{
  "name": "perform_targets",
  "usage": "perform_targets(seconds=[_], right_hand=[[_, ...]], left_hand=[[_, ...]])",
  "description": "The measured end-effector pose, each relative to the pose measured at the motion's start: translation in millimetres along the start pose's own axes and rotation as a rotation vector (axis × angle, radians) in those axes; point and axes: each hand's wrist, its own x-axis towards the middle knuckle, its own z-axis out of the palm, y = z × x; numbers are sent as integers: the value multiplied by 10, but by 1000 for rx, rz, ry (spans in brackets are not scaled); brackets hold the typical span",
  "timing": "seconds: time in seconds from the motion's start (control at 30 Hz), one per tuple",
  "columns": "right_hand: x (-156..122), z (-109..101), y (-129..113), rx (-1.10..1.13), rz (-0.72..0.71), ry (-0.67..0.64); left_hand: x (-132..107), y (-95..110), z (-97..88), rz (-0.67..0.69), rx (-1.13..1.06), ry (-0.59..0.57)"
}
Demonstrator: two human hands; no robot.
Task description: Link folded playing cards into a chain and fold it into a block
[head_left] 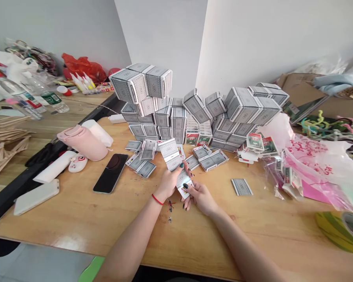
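Both my hands meet over the middle of the table around a strip of joined playing cards (170, 150), mostly showing patterned grey backs. My left hand (171, 182) is closed on the strip, thumb on top. My right hand (200, 197) pinches its lower end, where a card face (186, 190) shows. Just behind lie folded card pieces (142, 162) on the left and more card pieces (210, 158) on the right. Boxy blocks built from cards (147, 84) are stacked farther back. One card (241, 187) lies face down to the right.
Left on the table (76, 215) are a black phone (111, 173), a white power bank (37, 197) and a pink tumbler (84, 143). Card boxes (255, 141), a plastic bag (312, 156) and yellow tape (335, 233) sit at right. A wall (164, 31) stands behind.
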Motion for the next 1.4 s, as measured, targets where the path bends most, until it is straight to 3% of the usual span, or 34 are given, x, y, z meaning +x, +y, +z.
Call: perform_targets(seconds=[0.3,1.4], right_hand=[[-7,60,11,-71,1,-18],[-14,31,38,39,43,-93]], left_hand=[[2,-16,73,1,-271,28],[9,43,54,5,-244,48]])
